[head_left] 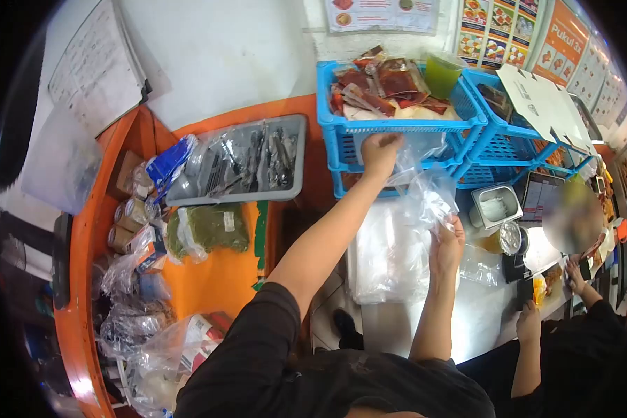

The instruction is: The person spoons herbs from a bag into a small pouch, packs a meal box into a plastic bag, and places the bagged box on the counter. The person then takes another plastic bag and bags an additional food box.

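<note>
One thin, clear plastic bag (430,195) is pinched in your right hand (447,248); keep it taut. Your left hand (381,156): hold unclear.

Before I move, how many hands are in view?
4: left hand by the blue baskets, right hand on the clear bag, a co-worker's nearer hand and farther hand far right. Others may be hidden.

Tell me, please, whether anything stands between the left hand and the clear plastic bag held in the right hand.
Nothing visible does: the clear plastic bag extends from the right hand up towards the left hand, with the blue basket beyond. Whether the left hand touches it, I cannot tell.
</note>
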A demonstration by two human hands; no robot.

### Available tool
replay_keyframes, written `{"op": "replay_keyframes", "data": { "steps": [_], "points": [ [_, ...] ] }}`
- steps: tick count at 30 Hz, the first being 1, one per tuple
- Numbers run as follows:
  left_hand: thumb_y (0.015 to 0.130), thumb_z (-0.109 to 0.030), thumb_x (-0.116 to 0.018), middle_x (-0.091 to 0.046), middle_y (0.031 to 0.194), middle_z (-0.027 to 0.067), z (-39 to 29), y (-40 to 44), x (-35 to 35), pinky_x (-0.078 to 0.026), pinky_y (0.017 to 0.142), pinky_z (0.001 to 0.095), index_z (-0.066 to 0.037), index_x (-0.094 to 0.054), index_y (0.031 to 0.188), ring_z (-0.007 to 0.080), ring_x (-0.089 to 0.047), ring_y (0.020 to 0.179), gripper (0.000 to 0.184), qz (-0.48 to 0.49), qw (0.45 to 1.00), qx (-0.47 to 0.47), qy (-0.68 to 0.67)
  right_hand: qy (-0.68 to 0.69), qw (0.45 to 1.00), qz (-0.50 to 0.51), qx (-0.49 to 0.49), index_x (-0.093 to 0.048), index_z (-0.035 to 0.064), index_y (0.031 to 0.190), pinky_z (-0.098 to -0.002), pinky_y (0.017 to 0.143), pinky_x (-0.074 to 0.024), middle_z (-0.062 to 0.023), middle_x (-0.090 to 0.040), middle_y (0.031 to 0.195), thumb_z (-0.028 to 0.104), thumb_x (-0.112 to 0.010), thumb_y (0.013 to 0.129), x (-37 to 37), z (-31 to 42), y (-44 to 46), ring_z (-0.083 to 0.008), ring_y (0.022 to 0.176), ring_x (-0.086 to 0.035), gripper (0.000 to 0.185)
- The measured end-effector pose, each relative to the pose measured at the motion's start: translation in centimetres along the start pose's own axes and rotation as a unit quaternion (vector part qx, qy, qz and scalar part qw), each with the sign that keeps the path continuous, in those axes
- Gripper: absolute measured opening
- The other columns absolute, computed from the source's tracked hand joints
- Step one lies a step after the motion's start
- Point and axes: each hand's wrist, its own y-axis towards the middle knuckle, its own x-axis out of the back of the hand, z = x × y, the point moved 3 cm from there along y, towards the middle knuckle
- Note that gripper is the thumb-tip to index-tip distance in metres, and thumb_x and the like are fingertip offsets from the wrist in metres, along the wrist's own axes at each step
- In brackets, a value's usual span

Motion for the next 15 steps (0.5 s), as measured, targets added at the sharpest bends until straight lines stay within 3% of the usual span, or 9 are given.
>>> {"op": "replay_keyframes", "data": {
  "steps": [1,4,7,8,11,14,15],
  "points": [
    [0.083,-0.006,-0.058,-0.064,0.096,0.0108,0.1,1.3,-0.8,-0.049,0.078,0.0276,0.003,-0.061,0.104,0.0174,-0.062,0.087,0.023,-0.024,0.992,-0.071,0.106,-0.008,1.0,-0.014,0.009,-0.057,0.0023,0.087,-0.0246,0.071,-0.0454,-0.0064,-0.061,0.09,-0.008,-0.048,0.076,-0.6,0.2,-0.1,-0.0125,0.079,-0.057,0.017],
    [0.087,-0.018,-0.057,-0.064,0.099,0.0104,1.8,2.5,-2.6,-0.047,0.08,0.027,0.004,-0.058,0.111,0.014,-0.059,0.091,0.032,0.142,0.889,-0.168,0.402,-0.033,0.999,-0.024,0.032,-0.059,-0.0016,0.092,-0.0241,0.074,-0.045,-0.0068,-0.062,0.087,-0.005,-0.048,0.076,-1.3,0.5,0.1,-0.013,0.08,-0.058,0.02],
    [0.088,-0.026,-0.056,-0.063,0.102,0.0115,-2.5,1.0,-2.3,-0.045,0.084,0.0276,0.002,-0.056,0.116,0.0141,-0.057,0.096,0.04,0.208,0.963,-0.1,0.14,-0.052,0.998,-0.007,0.027,-0.06,-0.0014,0.09,-0.0235,0.071,-0.0439,-0.0065,-0.062,0.085,-0.004,-0.049,0.076,-1.5,0.5,0.9,-0.0114,0.076,-0.057,0.018],
    [0.084,-0.034,-0.061,-0.06,0.109,0.0194,-1.6,0.1,-2.1,-0.041,0.09,0.0347,0.004,-0.058,0.108,0.0293,-0.056,0.105,0.045,0.243,0.969,-0.026,0.027,-0.056,0.998,-0.005,0.022,-0.06,-0.001,0.089,-0.0219,0.066,-0.0415,-0.0051,-0.062,0.082,-0.004,-0.049,0.076,-2.0,1.0,1.0,-0.0097,0.071,-0.055,0.017],
    [0.087,-0.028,-0.057,-0.062,0.101,0.0172,-3.7,-6.4,-0.2,-0.042,0.088,0.0343,0.003,-0.059,0.103,0.0291,-0.058,0.097,0.035,0.29,0.882,-0.221,0.3,-0.041,0.997,0.067,-0.017,-0.058,-0.0019,0.091,-0.0231,0.071,-0.0422,-0.0024,-0.06,0.083,0.0,-0.048,0.081,-2.8,1.1,1.1,-0.0079,0.073,-0.053,0.014],
    [0.087,-0.021,-0.055,-0.063,0.092,0.0121,-3.7,-10.8,2.1,-0.046,0.081,0.0329,0.002,-0.06,0.097,0.0237,-0.06,0.086,0.026,0.363,0.909,-0.067,0.194,-0.196,0.977,0.064,0.053,-0.058,0.0008,0.083,-0.0209,0.065,-0.0392,-0.0021,-0.058,0.079,0.0,-0.052,0.08,-4.9,1.3,-1.4,-0.0079,0.069,-0.05,0.006],
    [0.087,-0.018,-0.054,-0.063,0.091,0.0109,-4.0,-12.5,3.0,-0.047,0.079,0.0322,0.002,-0.061,0.097,0.0215,-0.06,0.084,0.023,0.301,0.953,0.036,0.021,-0.267,0.957,0.068,0.091,-0.058,0.0008,0.081,-0.0209,0.064,-0.0388,-0.003,-0.058,0.078,0.0,-0.053,0.08,-5.4,1.4,-2.3,-0.0091,0.068,-0.051,0.005]
  ]
}}
